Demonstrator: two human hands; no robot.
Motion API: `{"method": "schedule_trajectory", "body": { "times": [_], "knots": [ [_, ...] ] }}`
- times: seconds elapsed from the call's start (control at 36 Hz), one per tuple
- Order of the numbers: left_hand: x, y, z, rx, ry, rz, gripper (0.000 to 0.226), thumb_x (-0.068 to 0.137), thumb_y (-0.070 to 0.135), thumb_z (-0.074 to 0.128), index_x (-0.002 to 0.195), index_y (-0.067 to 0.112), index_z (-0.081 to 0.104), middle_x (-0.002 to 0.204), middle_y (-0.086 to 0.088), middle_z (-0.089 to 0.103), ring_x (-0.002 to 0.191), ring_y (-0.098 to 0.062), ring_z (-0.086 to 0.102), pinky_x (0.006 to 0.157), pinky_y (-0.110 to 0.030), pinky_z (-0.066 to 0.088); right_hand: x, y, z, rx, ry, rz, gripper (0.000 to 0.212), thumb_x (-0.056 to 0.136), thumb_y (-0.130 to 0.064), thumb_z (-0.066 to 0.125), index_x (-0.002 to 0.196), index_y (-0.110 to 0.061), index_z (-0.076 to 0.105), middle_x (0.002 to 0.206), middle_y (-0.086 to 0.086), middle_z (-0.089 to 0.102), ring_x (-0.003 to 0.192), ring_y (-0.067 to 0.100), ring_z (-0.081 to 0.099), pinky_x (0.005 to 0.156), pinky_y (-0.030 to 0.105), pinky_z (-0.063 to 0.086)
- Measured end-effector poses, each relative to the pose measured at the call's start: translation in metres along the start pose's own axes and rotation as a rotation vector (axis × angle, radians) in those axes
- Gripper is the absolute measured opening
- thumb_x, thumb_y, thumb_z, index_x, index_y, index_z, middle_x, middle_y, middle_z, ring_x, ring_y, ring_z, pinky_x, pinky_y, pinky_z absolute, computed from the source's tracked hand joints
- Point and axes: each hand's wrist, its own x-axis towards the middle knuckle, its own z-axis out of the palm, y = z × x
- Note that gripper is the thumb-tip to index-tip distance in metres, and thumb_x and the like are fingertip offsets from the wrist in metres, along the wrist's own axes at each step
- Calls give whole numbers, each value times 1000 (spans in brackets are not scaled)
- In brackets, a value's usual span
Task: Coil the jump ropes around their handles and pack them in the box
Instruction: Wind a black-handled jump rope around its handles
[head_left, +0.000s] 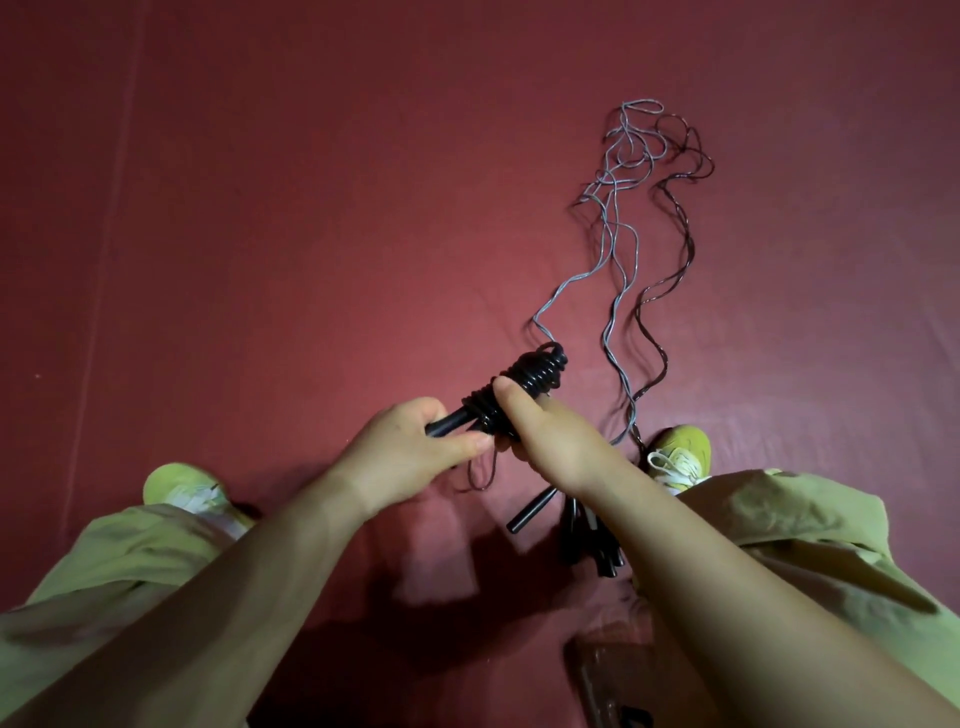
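Note:
A black jump rope (535, 371) is wound in tight coils around its black handles. My left hand (410, 447) grips the bare handle end at the lower left of the bundle. My right hand (540, 431) holds the coiled part, thumb on top of the windings. A short thin loop of rope hangs below my hands. More jump ropes (618, 249), grey and dark, lie uncoiled on the red floor and stretch away at the upper right. Their black handles (587, 535) lie bunched beneath my right forearm.
I sit on a red floor mat (311, 208) with legs apart. A yellow-green shoe (176, 483) is at the left and another (680, 452) at the right, beside the loose ropes. A brownish box-like object (602, 670) shows at the bottom, partly hidden by my right arm.

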Motion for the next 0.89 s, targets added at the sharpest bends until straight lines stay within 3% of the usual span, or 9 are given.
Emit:
{"method": "schedule_trajectory", "body": {
  "times": [0.19,0.28,0.36,0.5,0.67,0.78,0.89],
  "knots": [
    [-3,3,3,118,109,74,42,73,43,74,67,13,45,58,-1,38,54,-20,33,53,-33,24,-3,-3,3,-44,72,-47,51,101,-50,29,62,-23,49,63,-7,52,62,10,48,59,23,34],
    [-4,2,3,176,159,102,47,71,47,72,68,7,47,57,-1,40,53,-22,35,52,-34,26,-2,-5,6,-55,78,-40,53,101,-48,28,62,-21,49,64,-1,53,63,17,48,60,29,35],
    [-5,3,2,238,195,129,47,71,51,70,63,13,43,54,2,41,52,-23,39,52,-34,28,0,-4,9,-62,104,-17,57,100,-50,31,57,-19,52,59,1,53,60,19,49,61,32,38],
    [-1,3,-3,369,250,179,51,73,53,69,61,17,36,58,3,41,53,-21,40,51,-34,27,-3,1,6,-151,185,17,70,95,-61,36,78,0,65,66,8,60,76,32,61,75,40,48],
    [3,6,-2,402,270,238,53,73,55,69,62,17,34,61,3,42,56,-20,42,52,-33,26,-7,3,-2,-145,206,0,74,93,-62,38,80,7,61,59,7,52,63,29,56,64,36,45],
    [7,9,1,499,341,311,51,75,53,69,63,21,32,64,6,40,64,-23,43,58,-33,27,-9,4,-7,-26,155,44,63,95,-59,38,67,-8,61,52,-4,54,54,15,53,56,28,38],
    [12,7,6,596,449,519,35,69,44,76,71,21,50,68,5,47,68,-28,54,64,-34,36,-10,7,-11,205,59,139,60,91,-69,34,70,-16,55,41,-11,45,40,8,37,45,22,30]
  ]
}}
